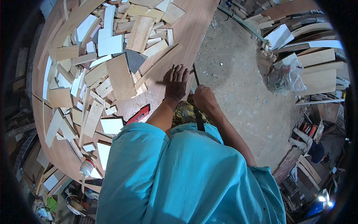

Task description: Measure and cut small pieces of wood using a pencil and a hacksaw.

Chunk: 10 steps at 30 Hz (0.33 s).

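Note:
My left hand (176,81) lies at the edge of the wooden tabletop (194,26), palm down, fingers stretched out and pointing away from me. The tip of a thin dark piece shows by its fingers; the rest is hidden. To its right, just past the table edge, my right hand (205,98) is closed in a fist beside a narrow black strap (196,76). Whether the fist holds the strap or something else cannot be made out. A long narrow board (158,64) lies beyond my left hand. A red tool (138,114) rests left of my left forearm.
Wood offcuts (121,76), some white-faced, are heaped over the table's left side. A glue bottle (87,167) lies near its lower left edge. Concrete floor (238,82) stretches right, with a clear plastic bag (286,76) and stacked boards (319,80). Another person (317,151) is at far right.

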Motion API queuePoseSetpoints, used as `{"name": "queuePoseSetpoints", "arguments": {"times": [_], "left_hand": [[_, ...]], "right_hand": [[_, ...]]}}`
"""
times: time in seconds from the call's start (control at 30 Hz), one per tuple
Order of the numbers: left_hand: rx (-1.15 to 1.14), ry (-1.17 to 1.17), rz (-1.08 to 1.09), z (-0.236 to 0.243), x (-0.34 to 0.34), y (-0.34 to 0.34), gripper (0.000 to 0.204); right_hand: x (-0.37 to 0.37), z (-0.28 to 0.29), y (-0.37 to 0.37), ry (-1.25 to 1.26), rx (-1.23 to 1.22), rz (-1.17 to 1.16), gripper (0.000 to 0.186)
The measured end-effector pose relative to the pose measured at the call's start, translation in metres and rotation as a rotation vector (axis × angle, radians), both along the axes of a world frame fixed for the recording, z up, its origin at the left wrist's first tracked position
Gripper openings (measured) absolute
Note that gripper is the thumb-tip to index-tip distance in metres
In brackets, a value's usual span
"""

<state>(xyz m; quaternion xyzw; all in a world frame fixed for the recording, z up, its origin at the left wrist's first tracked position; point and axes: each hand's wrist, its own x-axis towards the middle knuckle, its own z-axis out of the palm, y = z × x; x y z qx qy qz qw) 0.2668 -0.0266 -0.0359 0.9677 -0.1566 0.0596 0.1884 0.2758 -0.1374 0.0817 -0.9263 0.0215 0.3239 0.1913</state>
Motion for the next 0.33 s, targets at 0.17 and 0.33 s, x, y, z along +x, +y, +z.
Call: {"name": "queuePoseSetpoints", "arguments": {"times": [0.17, 0.33], "left_hand": [[-0.086, -0.071, -0.022, -0.003, 0.004, -0.017, 0.044], [-0.055, -0.07, -0.025, -0.006, 0.006, -0.011, 0.037]], "right_hand": [[0.025, -0.045, -0.019, -0.025, -0.04, 0.026, 0.029], [0.044, -0.043, -0.01, 0.072, -0.138, 0.225, 0.037]]}}
